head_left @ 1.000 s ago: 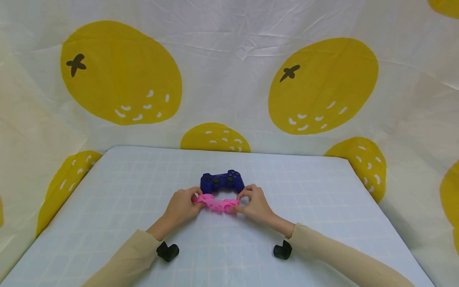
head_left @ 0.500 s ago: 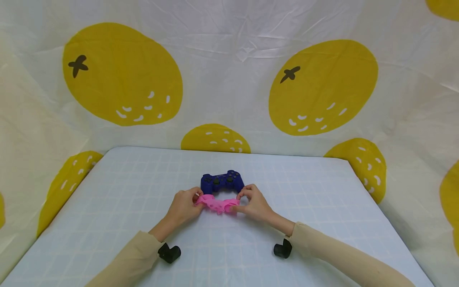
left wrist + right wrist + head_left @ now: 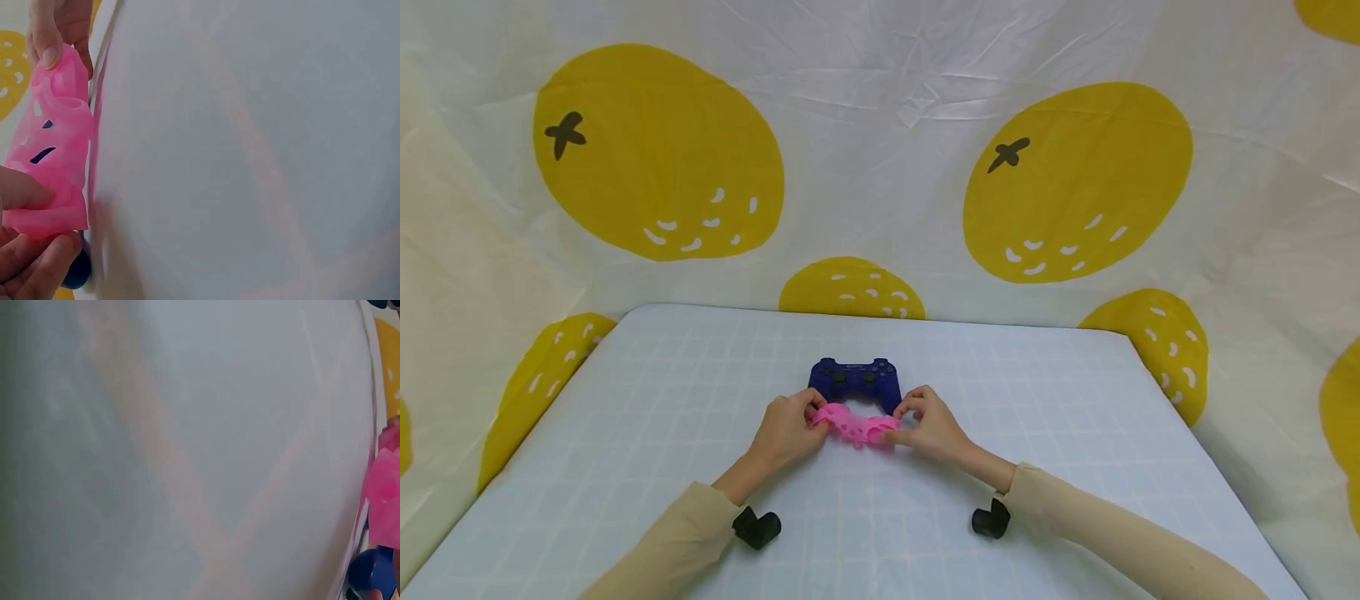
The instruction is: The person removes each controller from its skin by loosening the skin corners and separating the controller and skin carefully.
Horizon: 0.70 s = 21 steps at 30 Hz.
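A pink, flexible silicone controller cover (image 3: 856, 427) with cut-out holes is stretched between the two hands in the head view. My left hand (image 3: 784, 432) pinches its left end between thumb and fingers, and my right hand (image 3: 934, 429) pinches the right end. Just beyond it sits a dark blue game controller (image 3: 854, 379), its grips towards the cover. Dark blue shows through the holes of the cover (image 3: 61, 134) in the left wrist view. Whether the controller's grips touch the cover is hidden. The right wrist view catches only an edge of the cover (image 3: 384, 500) and part of the controller (image 3: 373, 573).
A pale blue checked cloth covers the table (image 3: 865, 533). Behind it hangs a white curtain (image 3: 872, 167) with large yellow fruit prints. Black wrist cameras, the left one (image 3: 757, 527) and the right one (image 3: 991, 520), sit below the sleeves.
The blue controller has shifted a little left and turned straighter. Both hands and the pink cover stay nearly where they were, with the left hand a touch further right than a second ago.
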### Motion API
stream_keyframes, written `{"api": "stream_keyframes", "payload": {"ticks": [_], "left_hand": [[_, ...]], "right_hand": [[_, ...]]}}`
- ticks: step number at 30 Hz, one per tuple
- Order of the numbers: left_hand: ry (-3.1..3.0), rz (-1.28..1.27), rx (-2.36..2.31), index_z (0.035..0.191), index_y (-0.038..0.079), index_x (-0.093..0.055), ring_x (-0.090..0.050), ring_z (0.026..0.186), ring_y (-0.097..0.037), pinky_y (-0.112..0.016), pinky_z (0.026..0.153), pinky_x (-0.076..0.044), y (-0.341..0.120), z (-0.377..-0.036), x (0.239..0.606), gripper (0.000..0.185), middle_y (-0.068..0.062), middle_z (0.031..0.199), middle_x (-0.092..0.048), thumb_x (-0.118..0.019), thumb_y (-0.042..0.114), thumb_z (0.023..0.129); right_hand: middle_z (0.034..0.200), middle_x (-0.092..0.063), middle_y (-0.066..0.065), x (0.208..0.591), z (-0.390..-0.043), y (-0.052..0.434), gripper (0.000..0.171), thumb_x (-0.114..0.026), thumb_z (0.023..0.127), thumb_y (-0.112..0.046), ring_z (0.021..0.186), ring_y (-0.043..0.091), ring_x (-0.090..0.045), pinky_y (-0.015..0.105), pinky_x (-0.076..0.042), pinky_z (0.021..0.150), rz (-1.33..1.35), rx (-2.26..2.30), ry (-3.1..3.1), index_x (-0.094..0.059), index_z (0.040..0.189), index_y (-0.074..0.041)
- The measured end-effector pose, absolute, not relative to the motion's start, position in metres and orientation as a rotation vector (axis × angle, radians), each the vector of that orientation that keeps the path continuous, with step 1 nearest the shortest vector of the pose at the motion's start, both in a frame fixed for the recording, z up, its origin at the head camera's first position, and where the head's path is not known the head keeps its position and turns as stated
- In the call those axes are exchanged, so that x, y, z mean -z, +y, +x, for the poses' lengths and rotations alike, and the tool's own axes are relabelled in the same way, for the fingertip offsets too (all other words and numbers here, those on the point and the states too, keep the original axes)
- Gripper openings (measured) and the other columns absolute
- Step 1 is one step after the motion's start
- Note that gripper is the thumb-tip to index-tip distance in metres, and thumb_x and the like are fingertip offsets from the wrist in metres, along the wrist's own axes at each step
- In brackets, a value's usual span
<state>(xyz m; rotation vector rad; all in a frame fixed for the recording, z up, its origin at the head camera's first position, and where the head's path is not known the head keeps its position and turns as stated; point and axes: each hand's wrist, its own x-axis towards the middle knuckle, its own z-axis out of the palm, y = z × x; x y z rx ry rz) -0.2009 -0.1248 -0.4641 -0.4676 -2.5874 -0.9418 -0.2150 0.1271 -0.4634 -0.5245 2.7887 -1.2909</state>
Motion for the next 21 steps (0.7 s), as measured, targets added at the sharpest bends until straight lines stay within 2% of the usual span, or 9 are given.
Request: {"api": "stream_keyframes", "payload": {"ticks": [8,12,16,19,21], "left_hand": [[-2.699,-0.411,1.034,0.094,0.009,-0.070,-0.053,0.060,-0.005,-0.021,0.058,-0.044,-0.128,-0.200,0.460,0.028,0.004,0.069,-0.065,-0.081,0.018,0.071],[-2.709,-0.505,1.138,0.105,0.008,-0.071,-0.056,0.066,-0.006,-0.020,0.062,-0.047,-0.133,-0.202,0.462,0.035,0.003,0.073,-0.066,-0.082,0.021,0.074],[-2.751,-0.636,1.187,0.116,0.007,-0.069,-0.061,0.081,-0.009,-0.023,0.073,-0.051,-0.138,-0.205,0.464,0.039,-0.002,0.094,-0.071,-0.076,0.025,0.082],[-2.786,-0.727,1.190,0.122,0.006,-0.066,-0.063,0.096,-0.015,-0.030,0.083,-0.053,-0.140,-0.207,0.463,0.039,-0.008,0.112,-0.070,-0.069,0.025,0.089],[-2.799,-0.754,1.196,0.124,0.005,-0.064,-0.063,0.103,-0.019,-0.035,0.088,-0.052,-0.141,-0.208,0.463,0.038,-0.011,0.118,-0.068,-0.065,0.025,0.091]], "right_hand": [[0.118,-0.055,0.012,0.464,-0.216,0.127,0.026,-0.085,0.070,-0.028,0.109,0.026,-0.053,0.043,-0.047,0.092,-0.528,1.373,2.733,-0.064,0.079,-0.014],[0.110,-0.057,0.010,0.462,-0.217,0.128,0.025,-0.084,0.070,-0.028,0.101,0.022,-0.055,0.036,-0.049,0.089,-0.542,1.365,2.743,-0.069,0.082,-0.012],[0.095,-0.062,0.006,0.459,-0.218,0.132,0.024,-0.081,0.075,-0.024,0.092,0.018,-0.058,0.030,-0.051,0.086,-0.609,1.373,2.734,-0.073,0.089,-0.008],[0.094,-0.068,0.008,0.459,-0.219,0.135,0.023,-0.077,0.079,-0.019,0.091,0.019,-0.062,0.027,-0.054,0.084,-0.671,1.385,2.698,-0.073,0.095,-0.003],[0.096,-0.070,0.010,0.459,-0.219,0.137,0.024,-0.074,0.080,-0.017,0.091,0.020,-0.064,0.026,-0.054,0.082,-0.694,1.387,2.678,-0.071,0.098,-0.002]]}}
